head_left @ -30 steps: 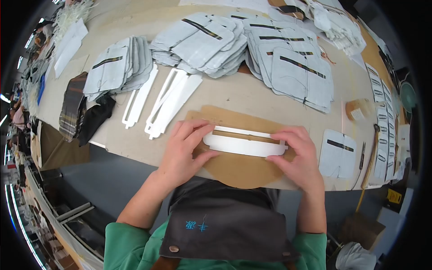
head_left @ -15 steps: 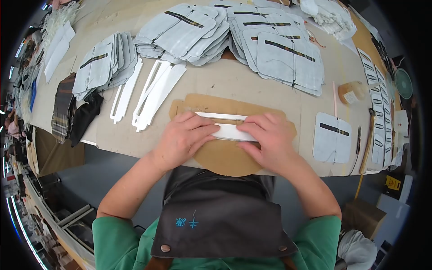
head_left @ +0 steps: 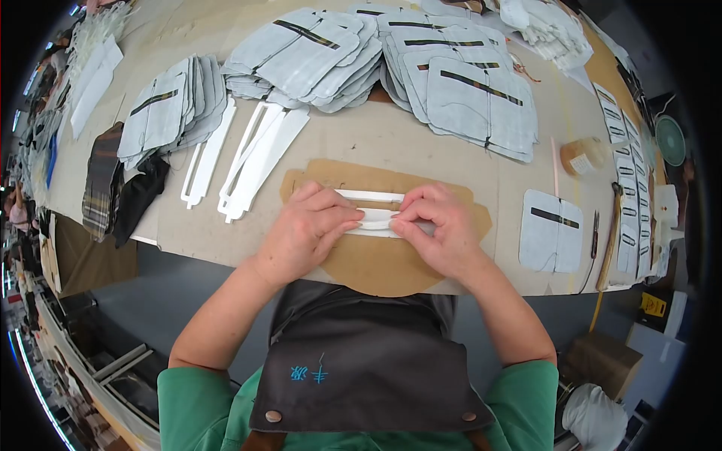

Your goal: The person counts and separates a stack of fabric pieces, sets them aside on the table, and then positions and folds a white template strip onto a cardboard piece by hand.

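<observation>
- The fingers of the left hand [head_left: 304, 225] are pinched narrow, thumb and fingertips gripping the near band of a slotted strip of thin white sheet material [head_left: 377, 216].
- The fingers of the right hand [head_left: 440, 225] pinch the same band in the same way, the two sets of fingertips close together near its middle.
- Between them the band bows up and shows a curled edge; the bend looks only partly worked, since nothing there lies flat. The hands cover the strip's ends, so their state cannot be told.
- The strip sits over a brown paper-like sheet with a rounded near edge [head_left: 382, 263], which lies on the beige table [head_left: 331, 139].
- At 10 o'clock, several flat white slotted strips [head_left: 267, 150] lie loose, out of the fingers' reach and apparently unbent, so they look unworked.
- Farther out are piles of pale grey rounded panels with dark slots: a small stack at 10 o'clock [head_left: 154, 124], a larger stack at 11 [head_left: 297, 64] and a spread stack at 1 [head_left: 481, 105]. They seem well advanced; whether they are finished cannot be told.
- At 3 o'clock, a single pale grey slotted panel [head_left: 549, 240] lies apart, beside a thin dark-handled tool [head_left: 595, 234].
</observation>
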Tool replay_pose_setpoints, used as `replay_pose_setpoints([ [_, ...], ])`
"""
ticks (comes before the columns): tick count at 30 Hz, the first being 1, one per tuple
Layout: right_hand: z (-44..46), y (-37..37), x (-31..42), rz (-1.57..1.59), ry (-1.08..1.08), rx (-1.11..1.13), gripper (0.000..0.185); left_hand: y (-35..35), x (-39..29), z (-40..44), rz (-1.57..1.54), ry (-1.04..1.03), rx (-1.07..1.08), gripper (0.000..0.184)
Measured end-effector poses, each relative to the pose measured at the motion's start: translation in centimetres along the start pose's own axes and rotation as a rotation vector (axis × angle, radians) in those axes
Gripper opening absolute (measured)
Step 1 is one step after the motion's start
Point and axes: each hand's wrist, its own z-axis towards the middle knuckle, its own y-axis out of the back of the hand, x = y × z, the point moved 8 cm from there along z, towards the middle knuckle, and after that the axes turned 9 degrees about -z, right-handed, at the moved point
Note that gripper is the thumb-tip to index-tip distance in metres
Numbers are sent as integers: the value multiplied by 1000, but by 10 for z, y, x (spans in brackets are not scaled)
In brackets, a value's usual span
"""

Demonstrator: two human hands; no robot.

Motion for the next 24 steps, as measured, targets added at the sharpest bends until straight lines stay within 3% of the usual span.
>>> replay_pose_setpoints([
  [24, 3, 0, -1, -33, -16, -50, 8, -3, -5, -1, 5, 27, -3, 17],
])
